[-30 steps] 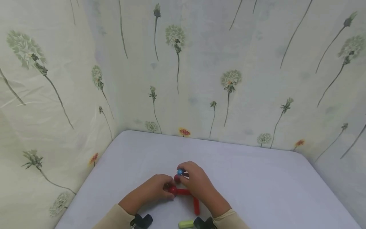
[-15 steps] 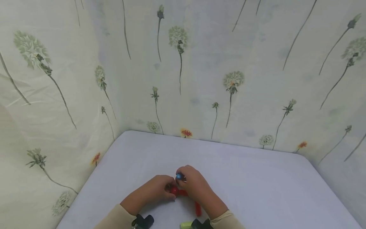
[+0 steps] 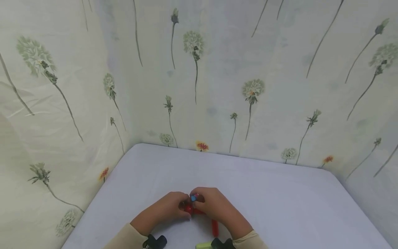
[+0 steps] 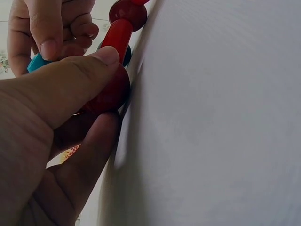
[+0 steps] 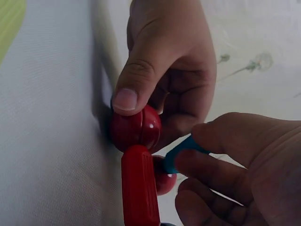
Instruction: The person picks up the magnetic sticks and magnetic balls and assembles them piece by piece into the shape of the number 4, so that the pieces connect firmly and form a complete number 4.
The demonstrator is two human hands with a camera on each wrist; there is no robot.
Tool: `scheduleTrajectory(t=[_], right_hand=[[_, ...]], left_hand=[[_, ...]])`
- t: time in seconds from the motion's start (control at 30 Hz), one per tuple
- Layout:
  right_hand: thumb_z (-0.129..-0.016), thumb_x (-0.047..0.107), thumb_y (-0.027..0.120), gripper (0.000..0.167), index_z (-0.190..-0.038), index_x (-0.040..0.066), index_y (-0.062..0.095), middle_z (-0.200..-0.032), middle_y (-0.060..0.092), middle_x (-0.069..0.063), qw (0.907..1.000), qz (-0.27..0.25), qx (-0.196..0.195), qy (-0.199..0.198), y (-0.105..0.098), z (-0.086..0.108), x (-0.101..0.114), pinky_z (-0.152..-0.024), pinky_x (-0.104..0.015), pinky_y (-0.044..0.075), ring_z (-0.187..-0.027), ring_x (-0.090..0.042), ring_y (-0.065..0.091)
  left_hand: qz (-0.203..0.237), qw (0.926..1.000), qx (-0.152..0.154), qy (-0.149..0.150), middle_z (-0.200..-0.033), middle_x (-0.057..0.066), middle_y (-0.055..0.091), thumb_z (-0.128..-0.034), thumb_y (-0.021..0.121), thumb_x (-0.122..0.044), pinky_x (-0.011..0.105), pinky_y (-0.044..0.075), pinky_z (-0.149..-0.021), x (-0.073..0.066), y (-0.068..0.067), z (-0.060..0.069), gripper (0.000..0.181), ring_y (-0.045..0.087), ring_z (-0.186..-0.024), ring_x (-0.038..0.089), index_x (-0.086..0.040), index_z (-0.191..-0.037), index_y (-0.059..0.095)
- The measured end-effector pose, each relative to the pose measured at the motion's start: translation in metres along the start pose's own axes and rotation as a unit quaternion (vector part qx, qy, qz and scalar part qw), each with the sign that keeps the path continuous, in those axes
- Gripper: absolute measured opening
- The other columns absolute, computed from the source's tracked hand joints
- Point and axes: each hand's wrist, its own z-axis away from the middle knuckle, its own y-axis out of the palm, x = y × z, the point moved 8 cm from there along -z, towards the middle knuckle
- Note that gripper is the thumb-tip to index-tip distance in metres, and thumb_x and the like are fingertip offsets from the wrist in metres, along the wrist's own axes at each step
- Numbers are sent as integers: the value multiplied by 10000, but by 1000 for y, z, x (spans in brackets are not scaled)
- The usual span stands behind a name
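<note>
Low in the head view, the left hand (image 3: 169, 210) grips a red ball (image 3: 188, 208) between thumb and fingers. The right hand (image 3: 214, 205) pinches a small blue piece (image 3: 193, 197) just beyond that ball. From the right wrist, the blue piece (image 5: 178, 154) touches a second red ball (image 5: 164, 181), and a red rod (image 5: 140, 188) meets the ball (image 5: 134, 128) under the left thumb. In the left wrist view the rod (image 4: 118, 37) runs from the gripped ball (image 4: 113, 92) to another red ball (image 4: 129, 14).
Another red rod (image 3: 215, 228) lies below the right hand. A yellow-green piece (image 3: 203, 245) is at the bottom edge, partly behind the right wrist's black camera (image 3: 222, 243). The white table (image 3: 280, 200) meets a flowered cloth (image 3: 217, 86) behind and at the sides.
The right hand has come down toward the left hand with the blue piece, which now sits closer to the gripped ball. The left hand keeps its grip almost in place.
</note>
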Motion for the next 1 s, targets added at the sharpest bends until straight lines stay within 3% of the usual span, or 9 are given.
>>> scheduleTrajectory(t=[0.13,0.4,0.5,0.73,1.0], right_hand=[[-965,262,754,144,-1104,296,751,-998,716,161,9997,-166,142,122,3,2,-5,-795,-322,540,-884,-79,616],[-967,259,752,122,-1087,275,738,-902,679,125,9995,-60,203,235,5,2,-8,-697,-290,511,-811,-100,599],[-970,258,748,169,-1138,244,743,-931,708,112,9995,-51,203,225,4,2,-7,-722,-309,538,-826,-95,617],[-980,256,730,301,-1274,190,723,-1077,754,70,9993,83,265,236,7,1,-6,-929,-428,581,-966,-99,663],[-968,258,735,336,-1299,208,711,-1066,735,52,9981,462,291,282,11,0,-4,-862,-407,587,-885,-125,615]], left_hand=[[158,9997,117,-160,-864,-179,641,-823,905,-283,234,500,-769,3,3,0,265,571,-812,28,-260,-1009,718],[196,9996,98,-153,-870,-184,649,-824,908,-285,234,511,-772,3,2,-1,265,581,-818,29,-266,-1014,725],[184,9996,71,-203,-875,-184,651,-822,910,-290,233,514,-768,3,1,-1,277,586,-818,32,-266,-1032,730],[110,9995,38,-304,-848,-158,634,-816,913,-299,235,495,-726,4,0,-2,307,567,-790,42,-233,-1054,730],[194,9990,-4,-392,-825,-140,627,-803,922,-283,238,487,-713,6,0,-2,304,564,-780,52,-226,-1019,714]])
